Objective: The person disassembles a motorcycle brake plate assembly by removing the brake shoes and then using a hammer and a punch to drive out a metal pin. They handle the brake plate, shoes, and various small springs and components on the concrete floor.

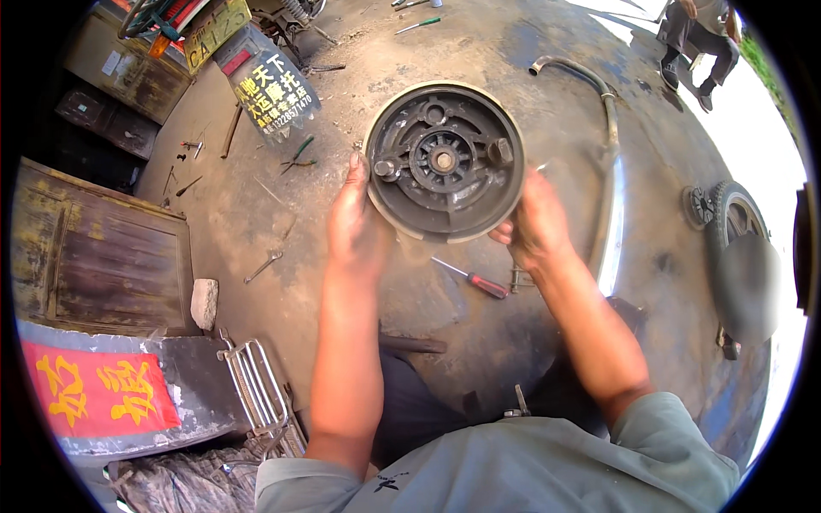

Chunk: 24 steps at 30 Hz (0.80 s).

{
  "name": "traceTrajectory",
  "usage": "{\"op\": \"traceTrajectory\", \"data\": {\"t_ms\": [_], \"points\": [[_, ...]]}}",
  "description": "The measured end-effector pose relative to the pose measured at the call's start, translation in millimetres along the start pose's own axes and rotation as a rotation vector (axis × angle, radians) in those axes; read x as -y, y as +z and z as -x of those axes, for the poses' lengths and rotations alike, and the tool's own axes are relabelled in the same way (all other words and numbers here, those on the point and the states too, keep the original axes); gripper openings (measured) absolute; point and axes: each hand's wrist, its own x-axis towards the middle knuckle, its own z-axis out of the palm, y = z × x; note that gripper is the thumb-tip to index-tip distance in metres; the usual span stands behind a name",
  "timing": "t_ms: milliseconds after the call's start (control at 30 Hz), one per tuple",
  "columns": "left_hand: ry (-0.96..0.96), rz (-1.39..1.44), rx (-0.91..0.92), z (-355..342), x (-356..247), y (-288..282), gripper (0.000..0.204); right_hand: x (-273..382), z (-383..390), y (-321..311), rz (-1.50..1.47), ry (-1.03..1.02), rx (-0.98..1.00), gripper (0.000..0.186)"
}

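Held up in front of me is a round, dark metal motorcycle brake plate (445, 205), with a pale outer rim, a toothed ring around its centre bolt and two stubby posts at the sides. My left hand (352, 209) grips its left edge, thumb up along the rim. At the lower right edge my right hand (537, 224) is closed on it, fingers curled partly behind. Beneath, on the floor, lies a red-handled screwdriver (487, 285), with a small metal part (518, 278) near my right wrist.
Green-handled pliers (299, 154), a wrench (263, 267) and other tools lie left. A long exhaust pipe (611, 162) runs down the right, with a wheel (742, 222) beyond. A wooden cabinet (111, 248) and metal rack (256, 385) stand left. Another person (703, 43) sits far right.
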Motion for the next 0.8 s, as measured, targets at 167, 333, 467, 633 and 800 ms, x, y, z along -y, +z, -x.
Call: {"op": "traceTrajectory", "data": {"t_ms": [167, 333, 467, 633, 800], "points": [[0.031, -0.009, -0.049, -1, 15, 6, 0.048, -3, -2, 4, 0.005, 0.021, -0.093, 0.033], [0.109, -0.055, -0.064, 1, 37, -1, 0.055, -11, -5, -4, 0.000, -0.087, -0.062, 0.056], [-0.074, -0.007, -0.161, 13, 34, 28, 0.061, -18, -6, -8, -0.042, -0.134, -0.099, 0.067], [0.013, 0.073, -0.355, 17, 56, 37, 0.061, -30, -8, -13, 0.031, -0.262, -0.092, 0.068], [-0.001, 0.059, -0.422, 11, 49, 31, 0.055, -26, -16, -25, 0.201, -0.254, -0.062, 0.060]]}}
